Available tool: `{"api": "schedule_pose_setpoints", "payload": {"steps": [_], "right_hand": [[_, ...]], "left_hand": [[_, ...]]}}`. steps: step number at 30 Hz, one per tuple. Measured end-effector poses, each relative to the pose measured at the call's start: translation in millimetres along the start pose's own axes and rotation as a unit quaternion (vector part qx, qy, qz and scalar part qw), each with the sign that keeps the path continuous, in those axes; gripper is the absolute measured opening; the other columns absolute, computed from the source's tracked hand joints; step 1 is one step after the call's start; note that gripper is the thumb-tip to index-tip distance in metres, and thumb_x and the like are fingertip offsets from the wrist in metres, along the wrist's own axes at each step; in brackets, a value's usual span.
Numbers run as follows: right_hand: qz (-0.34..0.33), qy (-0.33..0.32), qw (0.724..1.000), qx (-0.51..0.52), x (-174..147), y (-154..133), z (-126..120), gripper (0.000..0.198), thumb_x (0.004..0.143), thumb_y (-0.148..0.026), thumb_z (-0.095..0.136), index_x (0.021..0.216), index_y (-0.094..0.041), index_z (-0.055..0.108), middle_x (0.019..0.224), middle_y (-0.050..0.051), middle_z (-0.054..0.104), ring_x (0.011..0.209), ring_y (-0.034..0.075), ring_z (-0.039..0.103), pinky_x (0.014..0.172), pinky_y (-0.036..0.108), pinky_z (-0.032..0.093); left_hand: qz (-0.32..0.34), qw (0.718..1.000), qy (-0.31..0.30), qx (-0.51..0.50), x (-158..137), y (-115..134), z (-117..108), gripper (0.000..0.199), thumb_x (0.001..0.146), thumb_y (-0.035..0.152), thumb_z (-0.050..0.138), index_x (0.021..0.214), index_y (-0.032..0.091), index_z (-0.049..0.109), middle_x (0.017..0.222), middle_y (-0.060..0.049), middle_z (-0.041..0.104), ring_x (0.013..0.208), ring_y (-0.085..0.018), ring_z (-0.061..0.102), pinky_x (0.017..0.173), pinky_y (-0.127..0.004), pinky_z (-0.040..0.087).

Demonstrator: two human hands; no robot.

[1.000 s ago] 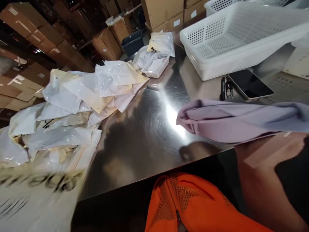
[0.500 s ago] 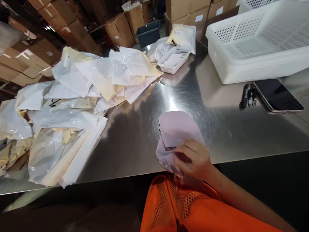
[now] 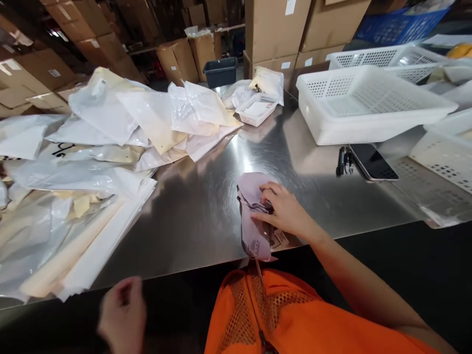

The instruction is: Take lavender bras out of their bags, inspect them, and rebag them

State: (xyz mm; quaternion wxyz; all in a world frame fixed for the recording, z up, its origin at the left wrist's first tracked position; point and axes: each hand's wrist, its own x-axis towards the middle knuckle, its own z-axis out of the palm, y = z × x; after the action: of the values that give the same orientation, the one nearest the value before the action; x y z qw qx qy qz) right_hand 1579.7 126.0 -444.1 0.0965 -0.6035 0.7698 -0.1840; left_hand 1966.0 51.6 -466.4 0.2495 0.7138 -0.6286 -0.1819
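From the head view, a blurred left hand (image 3: 123,312), unseen half a second ago, hangs off the metal table (image 3: 191,221), loosely curled, its grip impossible to tell. The right hand (image 3: 278,204) alone works the lilac fabric (image 3: 251,228) at the near edge, thumb apart from bent fingers, any pinch unclear. Beyond, a small white basket (image 3: 247,119) holds paper (image 3: 261,107).

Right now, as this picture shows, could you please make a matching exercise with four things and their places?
1. lilac item
2. phone
3. left hand
4. blue crate

A. upper right of the picture, behind the white baskets
B. lower left of the picture, blurred
C. under the right hand
D. near the black marker

Pairs: 1-C, 2-D, 3-B, 4-A
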Motion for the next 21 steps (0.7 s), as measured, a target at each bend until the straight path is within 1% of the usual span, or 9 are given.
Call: {"api": "schedule_pose_setpoints", "payload": {"steps": [3, 6, 8, 11, 12, 14, 17, 19, 21], "right_hand": [[-0.015, 0.032, 0.998, -0.061, 2, -13, 5, 0.038, 0.081, -0.051, 0.069, 0.102, -0.020, 0.062, 0.136, 0.016, 0.053, 0.129, 0.040, 0.044, 0.098, 0.066, 0.038], [-0.077, 0.072, 0.993, -0.057, 8, -22, 17, 0.014, 0.088, -0.029, 0.064, 0.099, -0.021, 0.064, 0.129, 0.014, 0.060, 0.133, 0.040, 0.042, 0.103, 0.075, 0.024], [-0.081, 0.097, 0.992, -0.017, 13, -20, 21, 0.011, 0.094, -0.021, 0.053, 0.095, -0.020, 0.063, 0.118, 0.011, 0.066, 0.125, 0.033, 0.052, 0.105, 0.070, 0.029], [0.022, 0.215, 0.972, 0.088, 19, 0, 8, 0.024, 0.100, -0.033, 0.039, 0.100, -0.020, 0.058, 0.103, 0.011, 0.068, 0.099, 0.024, 0.064, 0.094, 0.052, 0.049], [0.077, 0.282, 0.942, 0.166, 21, 9, -1, 0.026, 0.100, -0.038, 0.038, 0.100, -0.020, 0.057, 0.101, 0.010, 0.068, 0.094, 0.022, 0.064, 0.089, 0.046, 0.053], [0.178, 0.376, 0.828, 0.376, 23, 32, -21, 0.026, 0.098, -0.041, 0.039, 0.098, -0.021, 0.055, 0.099, 0.008, 0.067, 0.089, 0.020, 0.065, 0.083, 0.040, 0.056], [0.243, 0.309, 0.667, 0.633, 20, 62, -35, 0.021, 0.096, -0.037, 0.039, 0.095, -0.022, 0.053, 0.098, 0.007, 0.067, 0.080, 0.018, 0.067, 0.073, 0.037, 0.059], [0.279, 0.259, 0.622, 0.684, 11, 75, -27, 0.018, 0.093, -0.037, 0.040, 0.094, -0.022, 0.051, 0.092, 0.006, 0.066, 0.072, 0.018, 0.065, 0.064, 0.038, 0.059], [0.329, 0.291, 0.609, 0.661, -3, 80, -8, 0.014, 0.088, -0.037, 0.048, 0.092, -0.023, 0.045, 0.090, 0.004, 0.063, 0.068, 0.018, 0.063, 0.058, 0.037, 0.058]], "left_hand": [[0.180, 0.972, -0.150, -0.031, -18, 51, 58, 0.033, 0.082, 0.054, 0.055, 0.085, 0.023, 0.066, 0.089, -0.004, 0.066, 0.088, -0.026, 0.060, 0.083, -0.041, 0.048], [0.279, 0.934, -0.221, 0.006, -45, 112, 108, 0.030, 0.077, 0.051, 0.064, 0.080, 0.021, 0.067, 0.085, -0.007, 0.065, 0.091, -0.029, 0.056, 0.083, -0.042, 0.042], [0.287, 0.921, -0.262, -0.021, -58, 137, 123, 0.024, 0.077, 0.042, 0.062, 0.069, 0.020, 0.060, 0.080, -0.008, 0.061, 0.090, -0.029, 0.053, 0.081, -0.041, 0.039], [0.226, 0.904, -0.335, -0.136, -53, 141, 115, 0.020, 0.079, 0.032, 0.050, 0.063, 0.020, 0.049, 0.071, -0.005, 0.054, 0.076, -0.022, 0.052, 0.071, -0.034, 0.041], [0.187, 0.899, -0.352, -0.182, -44, 137, 106, 0.018, 0.079, 0.032, 0.048, 0.065, 0.021, 0.048, 0.068, -0.003, 0.052, 0.070, -0.019, 0.051, 0.065, -0.031, 0.041], [0.079, 0.886, -0.356, -0.285, -17, 126, 81, 0.017, 0.076, 0.037, 0.050, 0.072, 0.021, 0.048, 0.066, 0.001, 0.051, 0.059, -0.015, 0.049, 0.053, -0.026, 0.038], [-0.080, 0.847, -0.316, -0.420, 29, 115, 44, 0.038, 0.060, 0.042, 0.070, 0.082, 0.023, 0.046, 0.066, 0.006, 0.054, 0.050, -0.013, 0.049, 0.043, -0.023, 0.037], [-0.084, 0.855, -0.337, -0.386, 55, 109, 28, 0.048, 0.055, 0.041, 0.078, 0.084, 0.024, 0.044, 0.061, 0.009, 0.052, 0.045, -0.012, 0.046, 0.040, -0.020, 0.034], [-0.042, 0.867, -0.387, -0.311, 74, 100, 23, 0.049, 0.058, 0.041, 0.081, 0.083, 0.023, 0.044, 0.055, 0.010, 0.047, 0.043, -0.011, 0.043, 0.041, -0.018, 0.029]]}}
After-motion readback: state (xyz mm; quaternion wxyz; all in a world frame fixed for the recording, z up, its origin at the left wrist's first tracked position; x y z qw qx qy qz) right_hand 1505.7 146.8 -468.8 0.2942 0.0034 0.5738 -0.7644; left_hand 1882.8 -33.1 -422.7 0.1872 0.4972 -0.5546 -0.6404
